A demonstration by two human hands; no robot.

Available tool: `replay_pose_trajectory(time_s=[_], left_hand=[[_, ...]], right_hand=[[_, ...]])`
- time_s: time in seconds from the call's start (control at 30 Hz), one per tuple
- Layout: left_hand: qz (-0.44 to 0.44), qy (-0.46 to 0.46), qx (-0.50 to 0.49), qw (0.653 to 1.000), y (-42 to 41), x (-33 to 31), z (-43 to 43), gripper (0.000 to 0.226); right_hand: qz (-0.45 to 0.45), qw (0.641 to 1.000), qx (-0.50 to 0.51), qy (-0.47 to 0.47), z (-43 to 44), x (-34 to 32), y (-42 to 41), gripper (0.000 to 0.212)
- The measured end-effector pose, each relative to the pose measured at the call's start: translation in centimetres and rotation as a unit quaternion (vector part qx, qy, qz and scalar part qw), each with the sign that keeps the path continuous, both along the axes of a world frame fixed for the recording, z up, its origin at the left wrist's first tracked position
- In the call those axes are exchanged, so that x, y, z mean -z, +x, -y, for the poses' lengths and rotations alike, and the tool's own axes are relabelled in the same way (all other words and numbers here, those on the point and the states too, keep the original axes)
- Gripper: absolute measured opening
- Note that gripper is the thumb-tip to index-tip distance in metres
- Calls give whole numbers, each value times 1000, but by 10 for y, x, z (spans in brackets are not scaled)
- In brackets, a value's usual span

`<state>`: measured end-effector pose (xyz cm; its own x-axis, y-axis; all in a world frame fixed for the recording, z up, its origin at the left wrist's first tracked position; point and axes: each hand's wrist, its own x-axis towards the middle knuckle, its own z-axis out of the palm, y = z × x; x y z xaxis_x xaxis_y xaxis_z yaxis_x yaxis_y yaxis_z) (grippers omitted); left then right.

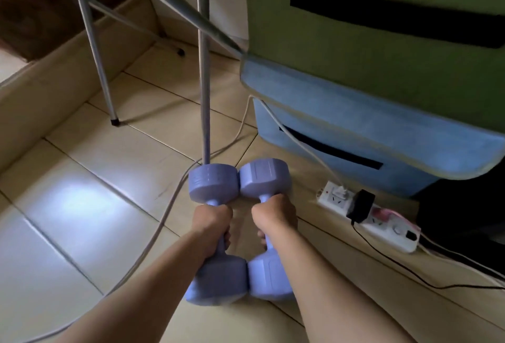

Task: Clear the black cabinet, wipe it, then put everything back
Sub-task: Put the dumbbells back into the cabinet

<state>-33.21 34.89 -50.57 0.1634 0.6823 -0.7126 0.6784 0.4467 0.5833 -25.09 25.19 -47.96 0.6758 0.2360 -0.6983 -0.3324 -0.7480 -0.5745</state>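
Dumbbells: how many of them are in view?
2. The left dumbbell is gripped by the left hand, the right dumbbell by the right hand, side by side. No others show.

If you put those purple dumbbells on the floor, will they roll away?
Probably not: the left dumbbell and right dumbbell have flat-sided ends, which should stop rolling. They look stiff, and maybe heavy: the left hand and right hand each grip just one.

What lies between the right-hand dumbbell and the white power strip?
Nothing: the head view shows only bare tile floor between the right dumbbell, gripped by the right hand, and the power strip.
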Motion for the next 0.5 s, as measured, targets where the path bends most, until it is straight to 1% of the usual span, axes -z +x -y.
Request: replay_pose_trajectory(time_s=[0.27, 0.37, 0.5], left_hand=[[-14, 25, 1, 1000, 2, 3, 0, 6], [-17, 40, 5, 999, 2, 4, -3, 7], [0, 35, 7, 999, -3, -4, 10, 7]], right_hand=[[12, 999, -25, -17, -2, 1, 3, 10], [0, 1000, -25, -15, -3, -3, 3, 6], [-4, 999, -33, -4, 8, -11, 0, 10]])
